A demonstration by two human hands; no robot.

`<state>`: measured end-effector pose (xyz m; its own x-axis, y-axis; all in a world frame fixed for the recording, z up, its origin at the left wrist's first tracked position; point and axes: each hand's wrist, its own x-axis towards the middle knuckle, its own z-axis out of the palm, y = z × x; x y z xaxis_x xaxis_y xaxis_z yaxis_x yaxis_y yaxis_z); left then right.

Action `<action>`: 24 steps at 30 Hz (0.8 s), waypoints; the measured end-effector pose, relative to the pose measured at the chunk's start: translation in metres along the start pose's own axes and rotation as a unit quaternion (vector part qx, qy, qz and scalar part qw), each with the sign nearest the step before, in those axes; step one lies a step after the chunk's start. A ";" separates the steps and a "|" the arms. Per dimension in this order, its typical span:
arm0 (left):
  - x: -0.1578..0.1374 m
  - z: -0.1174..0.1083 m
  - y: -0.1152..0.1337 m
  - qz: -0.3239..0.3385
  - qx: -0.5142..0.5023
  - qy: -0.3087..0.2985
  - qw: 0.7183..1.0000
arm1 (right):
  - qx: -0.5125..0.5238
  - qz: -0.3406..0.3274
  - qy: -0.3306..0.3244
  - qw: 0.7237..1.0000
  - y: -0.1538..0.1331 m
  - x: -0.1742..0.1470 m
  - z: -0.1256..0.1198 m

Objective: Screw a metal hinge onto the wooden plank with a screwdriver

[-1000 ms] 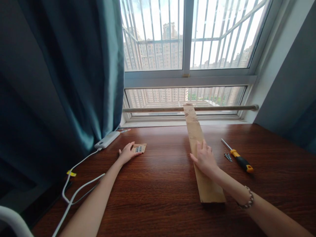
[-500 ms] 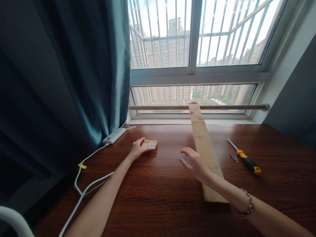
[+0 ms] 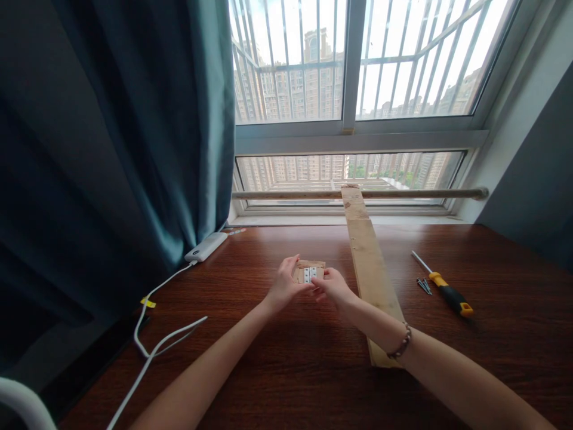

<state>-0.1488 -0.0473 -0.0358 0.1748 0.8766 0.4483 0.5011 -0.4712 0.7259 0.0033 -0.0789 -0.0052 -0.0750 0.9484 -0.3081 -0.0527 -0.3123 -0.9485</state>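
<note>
Both hands meet over the table [image 3: 286, 370], just left of the long plank [image 3: 371, 269]. Left hand [image 3: 285, 285] and right hand [image 3: 333, 286] pinch a small wooden block [image 3: 308, 272] between them, fingers curled narrow around its edges. A small metal hinge [image 3: 307, 275] sits on the block's face. Whether the block rests on the table or is lifted clear of it cannot be told.

Plank: lies on the table, far end propped on the rail [image 3: 358, 194] at the window. It is just right of the right hand and not touched.

Right of the plank: a screwdriver [image 3: 443, 286] with a yellow and black handle; a few loose screws [image 3: 424, 286] just left of its shaft, between it and the plank.

Well left of the plank: a white power bank [image 3: 206, 246] by the curtain [image 3: 134, 149], with a white cable [image 3: 161, 334] trailing toward the near table edge.

Risks, as judged:
- The hinge looks unfixed; tilting the block could let it slide off.
- The right forearm passes over the plank's near end; a nudge could shift the plank off the rail.
- The screws are loose on smooth wood; a sweep of the plank or the sleeve side could roll them away.

Writing: none legible. A dark mark on the power bank's end is too small to read. A yellow tag [image 3: 150, 303] on the cable shows no readable text.
</note>
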 end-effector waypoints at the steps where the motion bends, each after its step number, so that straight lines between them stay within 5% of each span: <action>1: -0.002 0.004 0.001 -0.015 -0.033 0.009 0.999 | 0.007 -0.007 0.004 1.000 0.000 0.000 -0.003; 5: -0.006 0.027 0.006 -0.128 -0.252 0.051 0.958 | 0.033 -0.038 0.002 0.999 -0.005 -0.002 -0.016; 9: 0.004 0.048 0.023 -0.230 -0.504 -0.011 0.832 | 0.057 -0.065 -0.002 0.996 -0.018 0.001 -0.033; 12: 0.020 0.063 0.036 -0.261 -0.590 -0.032 0.764 | 0.075 -0.091 -0.001 0.993 -0.027 0.008 -0.045; 19: 0.062 0.104 0.057 -0.266 -0.612 0.080 0.740 | 0.009 -0.121 0.026 0.992 -0.039 0.028 -0.069; 24: 0.085 0.119 0.069 -0.347 -0.588 0.189 0.706 | -0.094 -0.129 0.027 0.987 -0.051 0.041 -0.099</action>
<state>0.0016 0.0064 -0.0099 -0.1162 0.9523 -0.2820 -0.7345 0.1087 0.6699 0.1018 -0.0189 0.0231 -0.0294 0.9982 -0.0525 0.1233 -0.0485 -0.9912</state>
